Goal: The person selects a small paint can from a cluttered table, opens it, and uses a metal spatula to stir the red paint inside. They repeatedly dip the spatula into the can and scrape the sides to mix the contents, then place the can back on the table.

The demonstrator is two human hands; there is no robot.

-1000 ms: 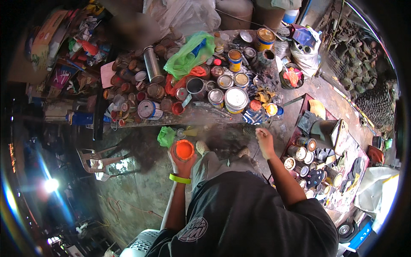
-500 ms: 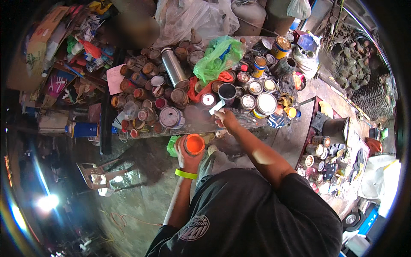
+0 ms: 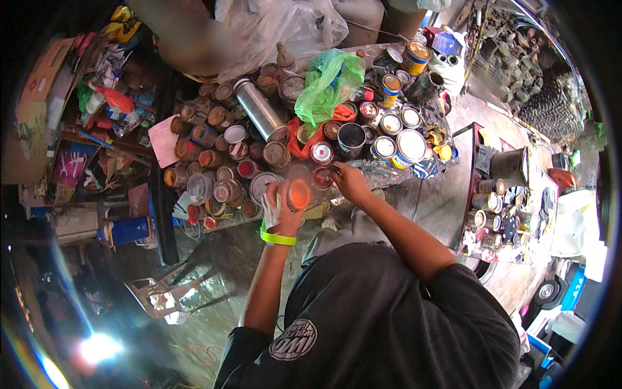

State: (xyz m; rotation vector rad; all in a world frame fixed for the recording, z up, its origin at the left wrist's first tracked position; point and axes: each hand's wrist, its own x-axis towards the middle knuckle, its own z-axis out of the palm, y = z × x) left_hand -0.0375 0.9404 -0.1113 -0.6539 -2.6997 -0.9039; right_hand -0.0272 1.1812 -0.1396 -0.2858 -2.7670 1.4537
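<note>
My left hand, with a yellow-green wristband, is wrapped round a small container of orange paint at the table's front edge. Bright orange shows in its open top. To its right, the fingers of my right hand are pinched at the rim of a small round reddish can or lid; which of the two it is I cannot tell. Just behind stand an open can with a pale inside and a dark cup. A larger can sits beside the orange container, partly behind my left hand.
Paint cans and jars crowd the table around a silver cylinder, a green plastic bag and a red bag. More cans stand on a side table at right. A low chair is at lower left.
My left hand has raised the orange container toward the table edge and right hand. The pale flat piece in my right hand no longer shows; its fingers are now at the reddish round thing.
</note>
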